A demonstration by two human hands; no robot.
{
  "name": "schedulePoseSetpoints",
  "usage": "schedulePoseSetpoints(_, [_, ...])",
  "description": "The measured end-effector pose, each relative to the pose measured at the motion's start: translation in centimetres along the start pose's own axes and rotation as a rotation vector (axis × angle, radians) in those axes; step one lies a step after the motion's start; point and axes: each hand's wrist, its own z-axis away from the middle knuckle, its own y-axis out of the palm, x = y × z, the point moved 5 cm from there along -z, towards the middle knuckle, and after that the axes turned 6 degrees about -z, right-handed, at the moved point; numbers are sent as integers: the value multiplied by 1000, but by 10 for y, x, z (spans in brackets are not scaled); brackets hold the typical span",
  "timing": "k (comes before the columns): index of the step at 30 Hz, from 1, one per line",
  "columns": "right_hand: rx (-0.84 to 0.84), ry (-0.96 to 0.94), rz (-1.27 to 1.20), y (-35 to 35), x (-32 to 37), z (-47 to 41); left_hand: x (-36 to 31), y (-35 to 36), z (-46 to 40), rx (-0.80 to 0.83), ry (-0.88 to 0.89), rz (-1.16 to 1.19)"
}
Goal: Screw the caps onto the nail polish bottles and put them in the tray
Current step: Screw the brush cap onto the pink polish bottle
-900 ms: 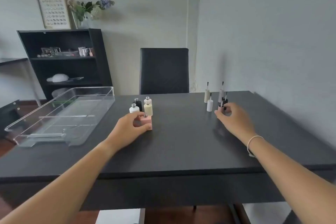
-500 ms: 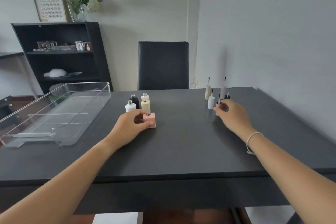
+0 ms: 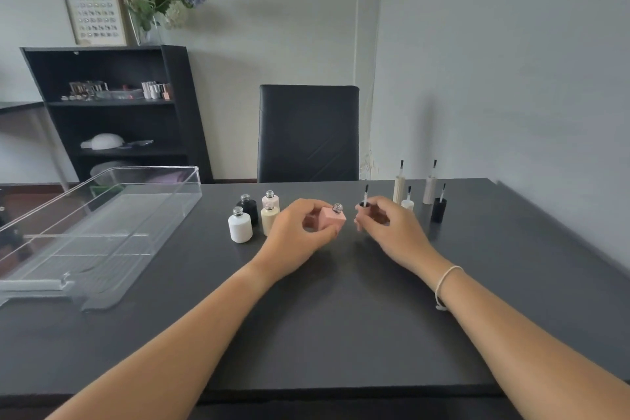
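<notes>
No readable brand or label on any bottle; framed chart (image 3: 91, 6) on the shelf unit (image 3: 112, 112) at 10 o'clock too small to read

Five uncapped bottles counted: pink square bottle (image 3: 331, 217) pinched in the left hand (image 3: 300, 235), lifted and tilted above the dark table (image 3: 341, 317), silver neck pointing toward 1 o'clock; white bottle (image 3: 240, 226), black bottle (image 3: 248, 207), cream bottle (image 3: 269, 219) and pale pink bottle (image 3: 270, 198) clustered upright at 9 o'clock of that hand

Five brush caps counted: one cap (image 3: 364, 201) gripped in the curled fingers of the right hand (image 3: 388, 232), brush up, just beside the pink bottle; four caps (image 3: 419, 194) standing brush-up at 2 o'clock

One clear tray (image 3: 102, 235) at 9 o'clock, nothing inside

One black chair (image 3: 308, 133) at 12 o'clock
</notes>
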Motion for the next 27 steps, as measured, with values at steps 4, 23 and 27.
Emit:
schedulePoseSetpoints(4, [7,-78,-57,-16,20,8,-5,0,3,-1,47,7])
schedulePoseSetpoints(23, [-40,-210,-320,-30,30,6,5,-9,3,-107,47,163])
schedulePoseSetpoints(27, [-26,-216,-303,-30,28,7,6,-9,3,-107,42,155])
